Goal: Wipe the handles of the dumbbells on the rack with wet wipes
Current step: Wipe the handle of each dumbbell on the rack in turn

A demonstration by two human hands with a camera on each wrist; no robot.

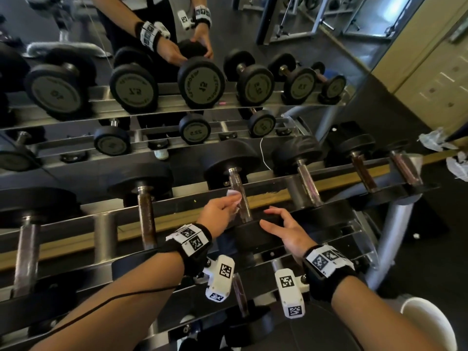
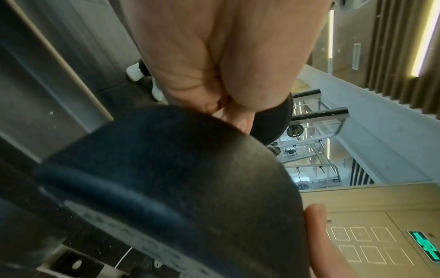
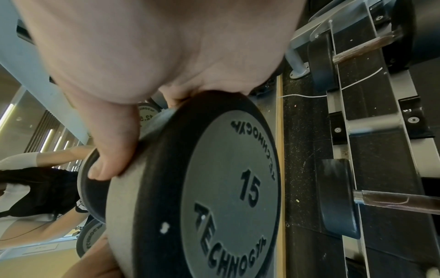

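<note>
Steel rails of the rack [image 1: 177, 216] run across the head view, with a mirror [image 1: 76, 34] behind them that repeats the row of dumbbells and the person's arms. Black dumbbells lie side by side across the rails, their handles pointing toward the person. The middle dumbbell [image 1: 231, 160], whose near head is marked 15 in the right wrist view, has its handle [image 1: 239, 196] bridging the gap between the rails. The right hand [image 1: 286, 230] rests on the rim of the near head [image 1: 253, 236], fingers relaxed and spread over the rubber, gripping nothing. The left hand [image 1: 220, 211] is just left of the handle and pinches a small folded wipe [image 1: 234, 195] between thumb and fingertips, the wipe touching the side of the handle. Crumpled white wipes [image 1: 435, 139] lie well apart at the far right, beyond the rack's end. A white cord [image 1: 263, 154] hangs between two far heads.
</note>
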